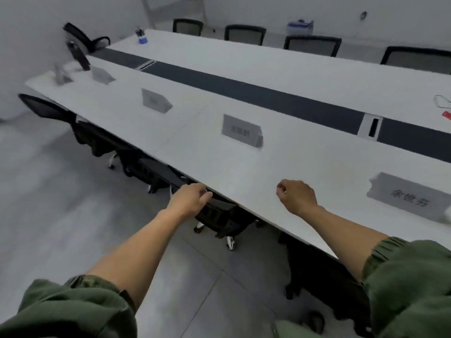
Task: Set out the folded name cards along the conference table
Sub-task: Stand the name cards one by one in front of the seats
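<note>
The name card [410, 200] nearest you, at the right of the conference table [280, 167], carries 3 dark characters reading 余世芬. The next card [240, 130] also shows 3 characters, too blurred to read. You can read nothing on the farther cards [154, 101].

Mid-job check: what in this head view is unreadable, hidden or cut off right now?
- Head view: text on the middle name card and the farther card is smeared by motion blur.
- Head view: the red item is cut off by the right frame edge.
- Head view: the right hand has its palm turned away, so it is unclear whether it holds anything.
- Head view: the chairs are mostly hidden under the table top.
</note>
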